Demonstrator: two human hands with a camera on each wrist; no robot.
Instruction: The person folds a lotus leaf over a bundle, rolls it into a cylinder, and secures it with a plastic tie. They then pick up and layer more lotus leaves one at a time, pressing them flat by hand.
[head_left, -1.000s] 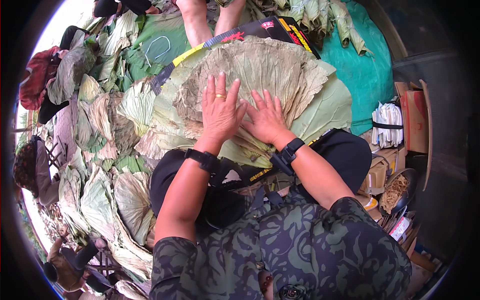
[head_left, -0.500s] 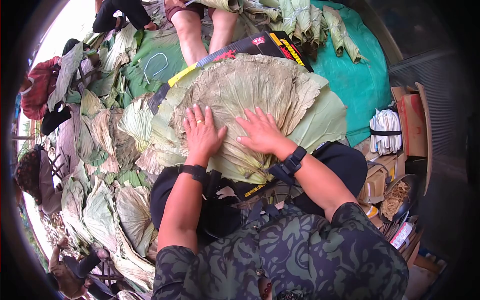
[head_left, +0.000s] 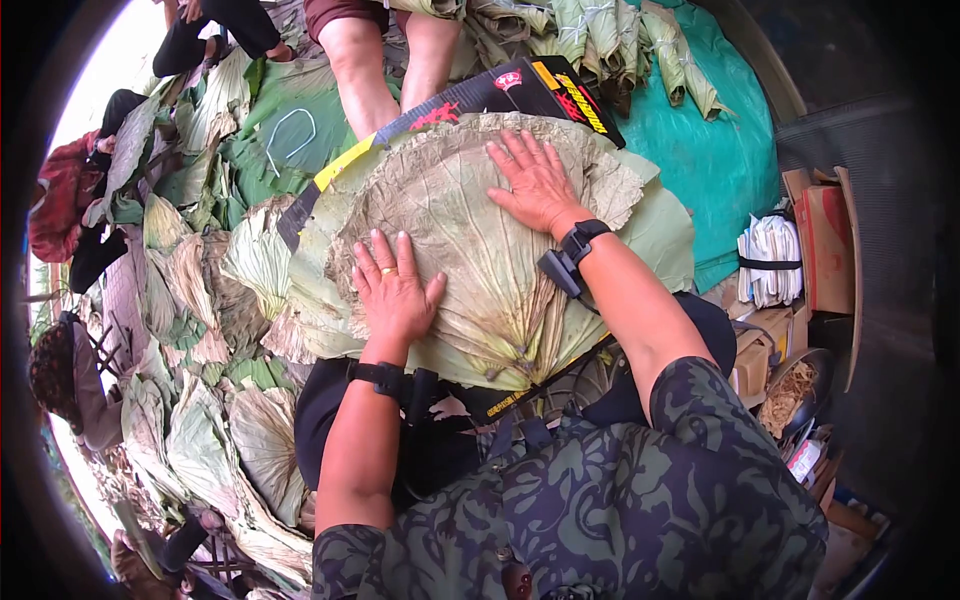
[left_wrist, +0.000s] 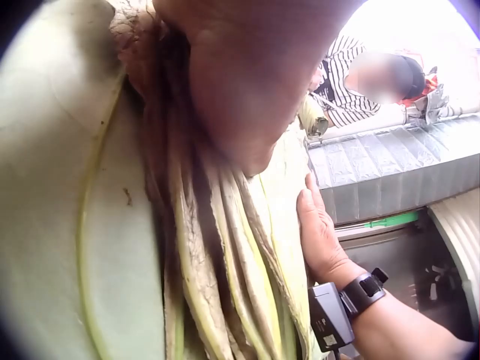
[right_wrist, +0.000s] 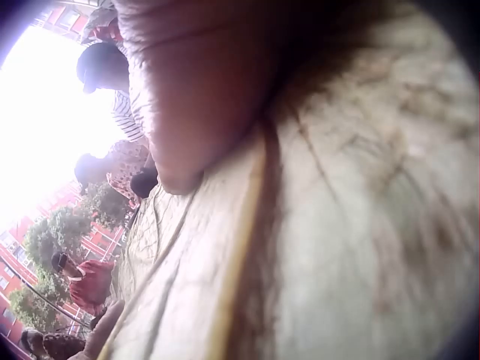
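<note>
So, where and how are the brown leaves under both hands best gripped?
Probably pinch the brown leaves at their gathered base, coming from the near side: the folds narrow together there, clear of the left hand and right hand, while the far rim spreads wide and ragged.

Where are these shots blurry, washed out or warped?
Head view: curved fisheye edges with dark borders, dried leaf fairly sharp; left wrist view: left hand soft and shaded, glare at top right; right wrist view: right hand blurred, daylight blown out white at left.

Right hand [head_left: 541, 188] farther up dried leaf [head_left: 460, 235], farther from left hand [head_left: 398, 297]
</note>
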